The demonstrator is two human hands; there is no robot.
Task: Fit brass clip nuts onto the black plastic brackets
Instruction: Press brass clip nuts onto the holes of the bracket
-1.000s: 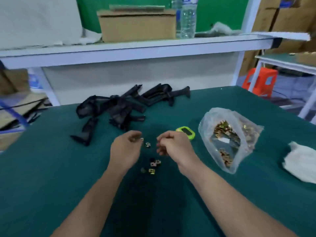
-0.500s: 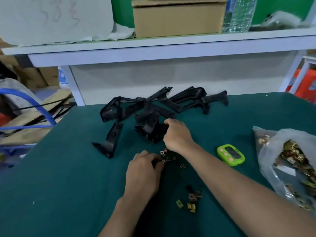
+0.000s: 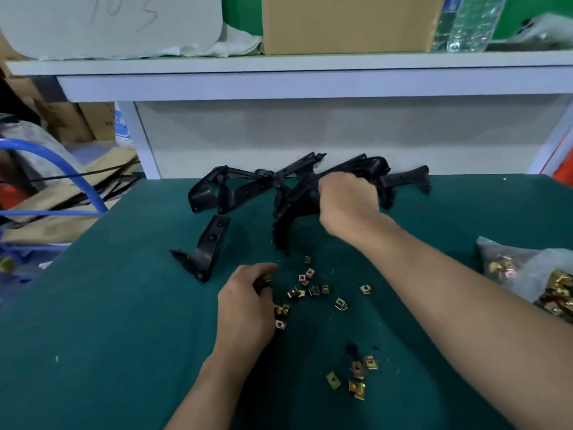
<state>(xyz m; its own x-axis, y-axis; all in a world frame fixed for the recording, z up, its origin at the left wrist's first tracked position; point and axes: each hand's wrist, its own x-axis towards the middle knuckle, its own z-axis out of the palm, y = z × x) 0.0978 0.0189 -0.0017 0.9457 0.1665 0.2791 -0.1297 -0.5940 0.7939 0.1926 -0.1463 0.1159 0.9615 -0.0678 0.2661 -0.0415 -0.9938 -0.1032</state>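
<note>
Right, nearest the front edge of the table (image 3: 93, 352): a small cluster of brass clip nuts (image 3: 356, 375) on the green top, square, folded, hole in the middle. Left hand (image 3: 245, 308) just beyond, palm down, fingers (image 3: 263, 270) curled together, tips touching a small dark piece I can't identify. Whether it actually pinches it, cannot tell. Two nuts lie against the thumb side of that hand. More loose nuts (image 3: 313, 287) are scattered just right of the fingertips, mid-table.

At the right edge, a clear plastic bag (image 3: 508, 268) with a heap of the same brass nuts inside, partly cut off by the frame.

Further back, the right hand (image 3: 347, 203) is closed in a fist around one curved black bracket (image 3: 285, 225), whose lower end points down at the table near the scattered nuts. A single bracket (image 3: 207, 246) lies apart to the left. Pile of brackets (image 3: 235, 190) sits along the far edge, tangled, glossy black; right hand is in among them.

Behind: white shelf (image 3: 279, 79) with a cardboard box (image 3: 347, 23) and a water bottle (image 3: 471, 23).
</note>
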